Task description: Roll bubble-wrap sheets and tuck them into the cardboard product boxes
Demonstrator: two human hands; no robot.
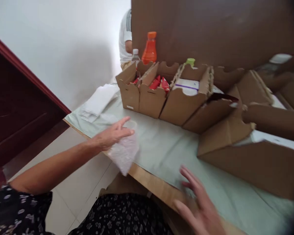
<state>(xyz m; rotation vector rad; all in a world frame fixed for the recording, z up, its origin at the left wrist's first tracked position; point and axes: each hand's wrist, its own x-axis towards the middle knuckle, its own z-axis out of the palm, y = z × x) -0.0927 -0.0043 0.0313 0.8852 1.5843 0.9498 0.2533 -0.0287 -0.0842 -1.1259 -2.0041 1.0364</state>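
My left hand (112,134) reaches over the table's near left edge and holds a clear plastic bag (124,150) that hangs down past the edge. My right hand (198,205) hovers low at the front with fingers spread and nothing in it, blurred by motion. Ahead stands a row of open cardboard boxes (149,98); two hold red packets (159,83) and one holds a white carton (187,85).
The table (166,150) has a pale green cover. Folded white bags (98,101) lie at the far left. An orange bottle (149,49) and a clear bottle (135,55) stand behind the boxes. More cardboard boxes (247,153) crowd the right. Another person (125,36) stands beyond.
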